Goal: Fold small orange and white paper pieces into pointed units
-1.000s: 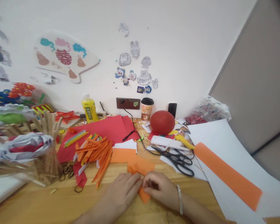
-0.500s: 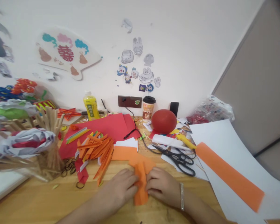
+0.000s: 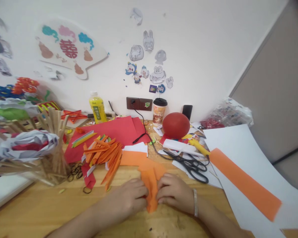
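Observation:
Low in the middle of the view, a creased strip of orange paper [image 3: 152, 188] stands between my two hands. My left hand [image 3: 132, 194] pinches its left edge with curled fingers. On the opposite edge, my right hand [image 3: 172, 191] grips with bent fingers, a glittering bracelet on its wrist. The fingertips partly cover the paper's sides. Just beyond lies more flat orange paper [image 3: 132, 158] with a white sheet at its top. A heap of folded orange strips [image 3: 103, 150] sits to the left of it. Black scissors [image 3: 188, 164] rest right of my hands.
Red paper [image 3: 114, 130] lies behind the strips. At the back stand a yellow drink bottle [image 3: 98, 107], a lidded cup [image 3: 159, 112] and a red balloon [image 3: 176, 125]. An orange strip [image 3: 245, 183] lies on white paper [image 3: 228, 138]. Wooden sticks [image 3: 56, 132] crowd the left.
Both hands have drawn the orange paper's sides inward, so it looks narrower and more folded at its lower end. The whole view has shifted slightly.

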The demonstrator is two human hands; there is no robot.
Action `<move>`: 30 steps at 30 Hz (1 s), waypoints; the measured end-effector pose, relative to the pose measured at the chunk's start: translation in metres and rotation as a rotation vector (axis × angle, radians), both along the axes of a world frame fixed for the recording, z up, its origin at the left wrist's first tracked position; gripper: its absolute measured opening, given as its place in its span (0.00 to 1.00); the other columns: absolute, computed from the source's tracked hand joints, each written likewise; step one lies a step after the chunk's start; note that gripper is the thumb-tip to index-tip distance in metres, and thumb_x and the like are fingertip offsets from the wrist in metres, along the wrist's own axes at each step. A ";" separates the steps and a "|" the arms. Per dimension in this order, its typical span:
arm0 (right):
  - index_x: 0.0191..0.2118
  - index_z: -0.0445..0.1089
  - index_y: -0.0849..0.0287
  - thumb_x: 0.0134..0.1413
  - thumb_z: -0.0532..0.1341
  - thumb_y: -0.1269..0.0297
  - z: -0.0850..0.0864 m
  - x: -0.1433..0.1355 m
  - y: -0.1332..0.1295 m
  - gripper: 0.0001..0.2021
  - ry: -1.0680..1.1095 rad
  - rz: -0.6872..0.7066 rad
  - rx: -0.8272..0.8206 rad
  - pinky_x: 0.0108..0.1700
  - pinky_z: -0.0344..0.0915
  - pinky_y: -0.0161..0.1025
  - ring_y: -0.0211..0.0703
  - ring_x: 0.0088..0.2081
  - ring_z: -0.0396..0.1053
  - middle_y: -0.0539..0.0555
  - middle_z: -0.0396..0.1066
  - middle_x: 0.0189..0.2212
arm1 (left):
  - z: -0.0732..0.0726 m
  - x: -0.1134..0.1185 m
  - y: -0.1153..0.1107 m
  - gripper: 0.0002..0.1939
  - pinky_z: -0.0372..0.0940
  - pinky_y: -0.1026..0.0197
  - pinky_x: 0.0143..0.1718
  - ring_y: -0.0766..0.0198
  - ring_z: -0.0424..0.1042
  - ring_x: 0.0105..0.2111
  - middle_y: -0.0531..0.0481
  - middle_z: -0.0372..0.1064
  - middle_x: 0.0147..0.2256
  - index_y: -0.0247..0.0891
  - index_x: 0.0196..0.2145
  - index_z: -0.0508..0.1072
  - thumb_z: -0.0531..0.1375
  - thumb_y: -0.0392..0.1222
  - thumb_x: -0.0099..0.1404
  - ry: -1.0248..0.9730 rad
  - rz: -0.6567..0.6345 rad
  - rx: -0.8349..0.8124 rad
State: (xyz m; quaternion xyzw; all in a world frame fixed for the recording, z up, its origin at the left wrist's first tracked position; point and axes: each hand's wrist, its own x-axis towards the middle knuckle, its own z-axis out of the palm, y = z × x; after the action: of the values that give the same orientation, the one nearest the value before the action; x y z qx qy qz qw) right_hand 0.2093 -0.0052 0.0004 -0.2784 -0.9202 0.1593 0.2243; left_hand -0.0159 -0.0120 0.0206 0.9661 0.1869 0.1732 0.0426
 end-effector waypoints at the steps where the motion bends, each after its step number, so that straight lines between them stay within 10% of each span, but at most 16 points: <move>1: 0.30 0.73 0.55 0.59 0.54 0.53 0.000 0.000 0.001 0.15 0.020 0.000 -0.027 0.36 0.58 0.37 0.39 0.33 0.64 0.52 0.70 0.28 | 0.001 0.000 0.000 0.12 0.57 0.63 0.37 0.64 0.64 0.35 0.51 0.69 0.32 0.40 0.32 0.70 0.49 0.33 0.68 -0.010 -0.023 0.002; 20: 0.24 0.66 0.59 0.46 0.65 0.68 -0.002 -0.014 -0.005 0.07 0.024 -0.239 -0.167 0.37 0.55 0.36 0.39 0.32 0.63 0.48 0.66 0.24 | -0.018 0.017 -0.004 0.05 0.58 0.61 0.38 0.63 0.63 0.35 0.52 0.64 0.30 0.37 0.25 0.68 0.58 0.30 0.57 -0.166 0.338 -0.366; 30: 0.26 0.67 0.58 0.45 0.67 0.67 0.002 -0.008 -0.003 0.07 0.082 -0.137 -0.234 0.38 0.54 0.37 0.38 0.33 0.62 0.47 0.64 0.26 | -0.009 0.009 0.003 0.05 0.55 0.61 0.42 0.63 0.62 0.38 0.52 0.64 0.34 0.39 0.26 0.70 0.59 0.30 0.55 -0.102 0.196 -0.487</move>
State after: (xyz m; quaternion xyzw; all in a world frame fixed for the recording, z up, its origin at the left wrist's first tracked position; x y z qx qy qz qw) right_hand 0.2016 -0.0078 0.0025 -0.3580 -0.8642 0.2612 0.2382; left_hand -0.0070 -0.0091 0.0115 0.8946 0.3133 0.1748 0.2663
